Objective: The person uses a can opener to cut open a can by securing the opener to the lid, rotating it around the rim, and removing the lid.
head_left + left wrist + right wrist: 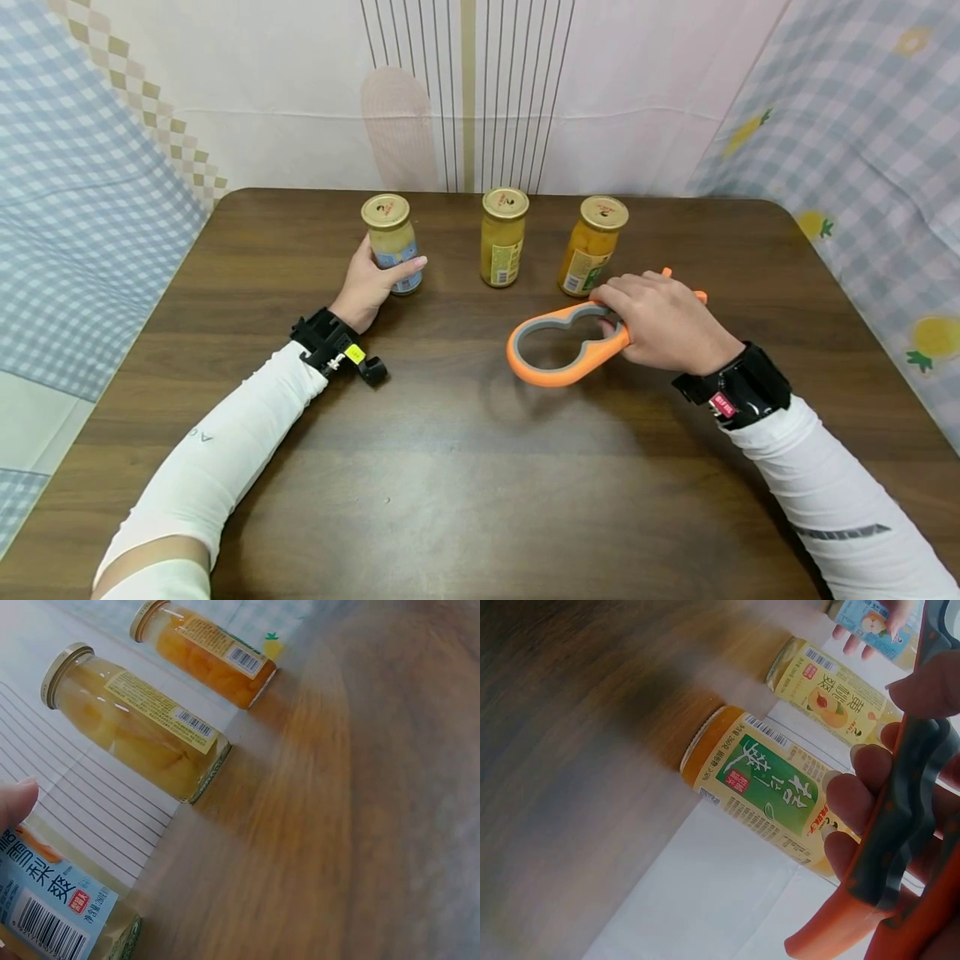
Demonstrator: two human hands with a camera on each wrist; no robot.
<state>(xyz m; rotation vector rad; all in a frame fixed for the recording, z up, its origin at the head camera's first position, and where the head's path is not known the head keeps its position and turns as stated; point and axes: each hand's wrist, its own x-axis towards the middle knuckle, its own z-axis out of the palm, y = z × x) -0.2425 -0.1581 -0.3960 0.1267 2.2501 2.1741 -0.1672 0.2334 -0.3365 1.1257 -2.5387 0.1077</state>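
In the head view my left hand (pixel 365 287) grips a glass jar (pixel 387 236) of pale fruit with a blue label, upright at the table's left-back. The left wrist view shows my thumb against this blue-labelled jar (pixel 64 904). My right hand (pixel 663 325) holds an orange jar opener (pixel 551 379) with grey padding, its loop pointing left above the table. Up close in the right wrist view, my fingers curl round the jar opener (pixel 881 847). Just behind that hand stands a jar of orange fruit (pixel 592 242) with a green-and-yellow label.
Between the other two jars stands a jar of yellow fruit (pixel 501 237), its gold lid on. The brown wooden table (pixel 420 483) ends behind the jars at a white printed cloth (pixel 637 100). Blue checked cloth (pixel 862 167) hangs at the sides.
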